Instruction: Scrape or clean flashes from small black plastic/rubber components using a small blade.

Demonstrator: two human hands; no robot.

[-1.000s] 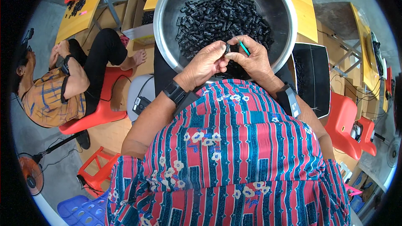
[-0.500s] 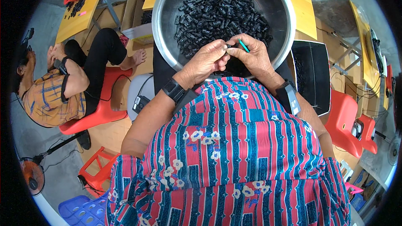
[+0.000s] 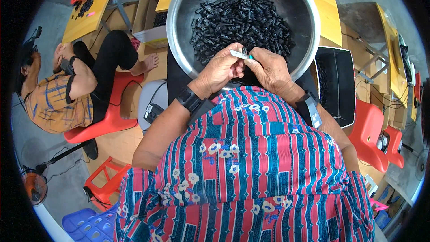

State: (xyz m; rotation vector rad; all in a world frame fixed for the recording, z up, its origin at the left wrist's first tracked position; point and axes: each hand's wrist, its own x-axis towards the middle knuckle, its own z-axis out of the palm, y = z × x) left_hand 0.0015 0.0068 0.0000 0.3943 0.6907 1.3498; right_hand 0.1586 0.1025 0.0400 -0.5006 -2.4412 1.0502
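Over the near rim of a wide metal basin (image 3: 175, 40), my two hands meet. My left hand (image 3: 220, 68) is closed, pinching a small black plastic part (image 3: 244, 50) that is mostly covered by the fingertips. In my right hand (image 3: 272, 68) is a small knife with a teal handle, its pale flat blade (image 3: 238, 54) pointing left across the black part. Most of the handle is hidden in the right fingers. Beneath and beyond the hands, a heap of similar black plastic parts (image 3: 242, 24) fills the basin's bottom.
Yellow tabletop (image 3: 329, 13) lies beside the basin. A black-lined box (image 3: 338, 80) with black parts stands on the right, near a red chair (image 3: 365, 127). Left are a cardboard box (image 3: 150, 6), a grey stool (image 3: 150, 103) and a seated person (image 3: 62, 94).
My right hand has turned the knife, so its pale blade now shows across the black part and less of the teal handle is visible. The whole view has shifted slightly.
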